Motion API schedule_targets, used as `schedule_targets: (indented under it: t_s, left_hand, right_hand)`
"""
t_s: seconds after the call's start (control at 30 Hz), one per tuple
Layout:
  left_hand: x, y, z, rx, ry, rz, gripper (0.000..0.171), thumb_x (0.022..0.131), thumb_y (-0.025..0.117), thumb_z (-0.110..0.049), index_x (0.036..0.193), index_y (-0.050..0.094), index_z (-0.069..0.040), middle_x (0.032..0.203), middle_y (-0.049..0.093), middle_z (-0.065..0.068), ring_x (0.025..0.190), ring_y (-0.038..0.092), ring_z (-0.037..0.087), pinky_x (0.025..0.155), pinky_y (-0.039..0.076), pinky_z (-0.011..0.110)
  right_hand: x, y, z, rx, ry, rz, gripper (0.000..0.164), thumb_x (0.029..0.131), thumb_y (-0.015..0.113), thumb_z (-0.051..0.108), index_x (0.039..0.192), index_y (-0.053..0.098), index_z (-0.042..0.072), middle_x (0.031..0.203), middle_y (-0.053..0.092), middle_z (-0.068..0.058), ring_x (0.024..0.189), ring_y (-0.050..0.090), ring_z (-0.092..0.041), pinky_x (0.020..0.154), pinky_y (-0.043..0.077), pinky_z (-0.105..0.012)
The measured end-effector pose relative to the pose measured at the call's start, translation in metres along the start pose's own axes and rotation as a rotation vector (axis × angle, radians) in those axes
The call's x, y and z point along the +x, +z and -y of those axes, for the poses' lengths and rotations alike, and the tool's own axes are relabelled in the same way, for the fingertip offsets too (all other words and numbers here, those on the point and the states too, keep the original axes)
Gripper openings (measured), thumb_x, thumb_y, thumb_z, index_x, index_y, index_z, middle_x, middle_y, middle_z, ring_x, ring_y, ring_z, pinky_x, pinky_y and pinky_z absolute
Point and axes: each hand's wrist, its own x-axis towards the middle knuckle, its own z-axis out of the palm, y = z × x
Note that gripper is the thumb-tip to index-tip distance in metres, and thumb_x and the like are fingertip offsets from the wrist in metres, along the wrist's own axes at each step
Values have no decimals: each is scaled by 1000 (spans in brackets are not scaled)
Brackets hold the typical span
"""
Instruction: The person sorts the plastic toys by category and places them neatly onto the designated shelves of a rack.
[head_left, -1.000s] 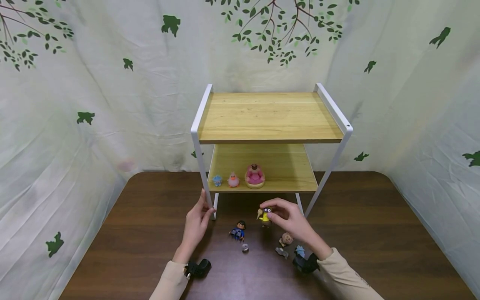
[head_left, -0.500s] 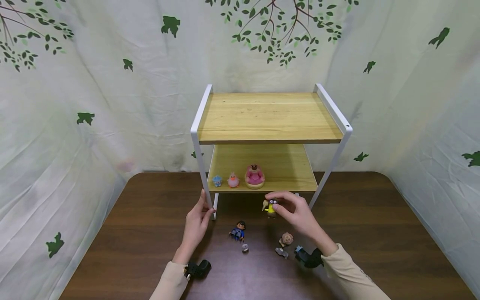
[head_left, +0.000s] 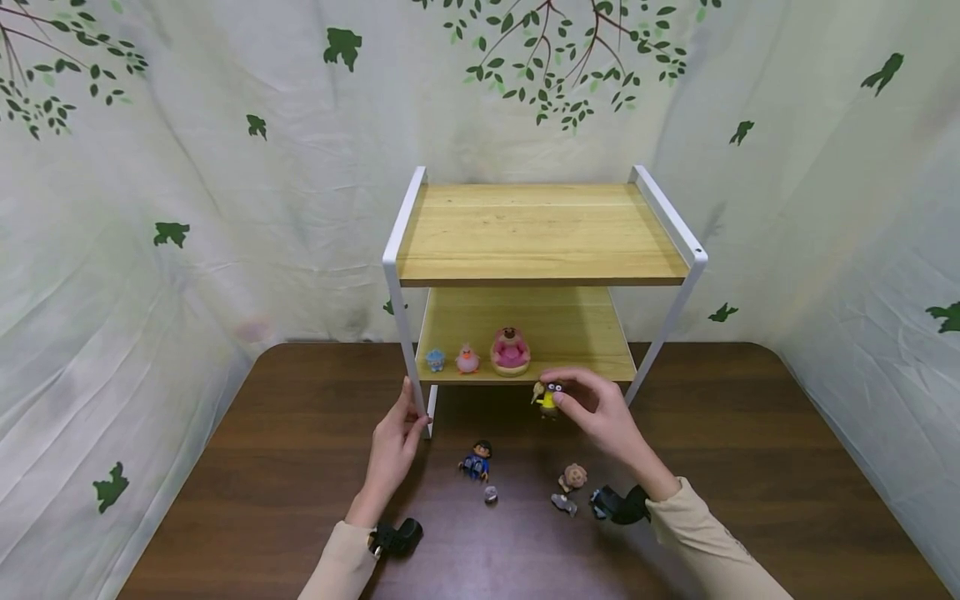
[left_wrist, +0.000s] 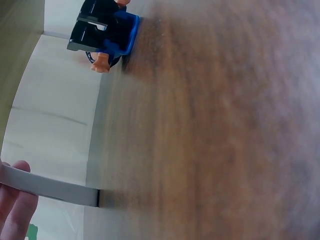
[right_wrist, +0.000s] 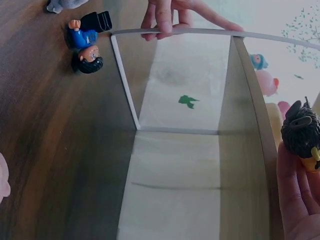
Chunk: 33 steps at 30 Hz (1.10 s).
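Observation:
My left hand grips the white front left leg of a two-tier wooden shelf rack, fingers round the metal bar. With fingertips and thumb, my right hand pinches a small yellow-and-dark toy figure with big white eyes. It is upright, just in front of the lower shelf's front edge. From behind, in the right wrist view, the figure's dark textured head shows. On that shelf stand a small blue toy, a pink chick and a pink bear, in a row at the left.
On the brown table lie a toy boy in blue, a small grey piece, a tan pig-like toy and a grey toy. The right wrist camera partly covers a light-blue toy. The upper shelf overhangs the lower.
My right hand has lifted the yellow toy figure up and to the right, from over the table to near the lower shelf's edge. My left hand stays on the leg.

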Motion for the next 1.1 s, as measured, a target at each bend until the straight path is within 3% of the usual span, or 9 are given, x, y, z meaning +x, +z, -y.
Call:
schedule_targets:
  t_s: [0.53, 0.8, 1.1]
  left_hand:
    - [-1, 1, 2, 5, -8, 4, 101, 80, 68, 14, 154, 12, -26, 82, 59, 12, 70, 64, 23, 64, 57, 38]
    - [-1, 1, 2, 14, -6, -1, 100, 81, 68, 12, 154, 13, -27, 81, 59, 12, 69, 64, 22, 63, 57, 38]
    - [-1, 1, 2, 24, -14, -1, 97, 82, 67, 11, 154, 13, -25, 81, 59, 12, 69, 64, 23, 62, 57, 38]
  right_hand:
    - [11, -7, -1, 27, -7, -60, 26, 89, 52, -17, 112, 60, -10, 116, 58, -29, 107, 57, -13, 84, 49, -21]
    - [19, -11, 2, 5, 18, -72, 22, 91, 52, -13, 112, 61, -9, 114, 60, -24, 105, 56, -13, 82, 49, -21]
    - [27, -14, 8, 10, 23, -80, 22, 90, 51, -17, 109, 60, -12, 117, 56, -31, 106, 56, -18, 83, 48, -21]
